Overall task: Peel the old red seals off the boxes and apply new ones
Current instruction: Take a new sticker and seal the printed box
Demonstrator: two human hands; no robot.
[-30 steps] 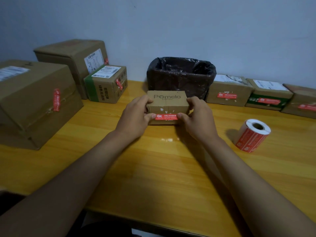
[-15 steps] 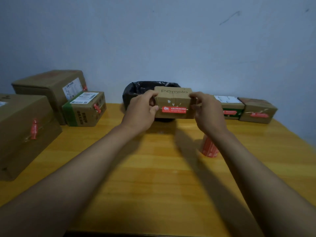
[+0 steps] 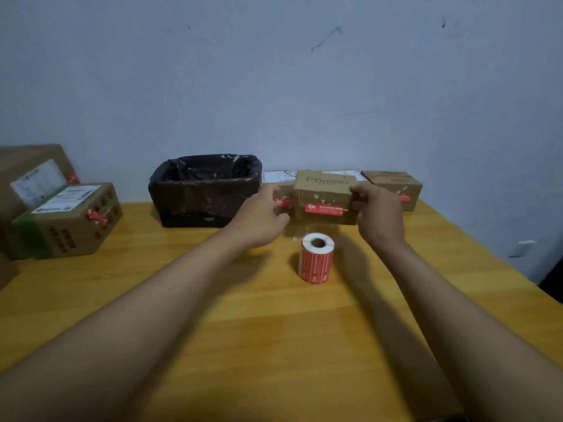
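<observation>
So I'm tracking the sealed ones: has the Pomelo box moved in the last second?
Yes. The Pomelo box went from the table's middle, in front of the bin, to the bin's right, by the back-row boxes.

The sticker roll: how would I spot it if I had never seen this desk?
Start at the black-lined bin at the back of the wooden table. Come right and toward the near edge: the sticker roll stands on end, apart from the cardboard boxes. It is the only round thing, red-printed with a white core.

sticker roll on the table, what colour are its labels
Red with white print, on a white core: the sticker roll, head view.
</observation>
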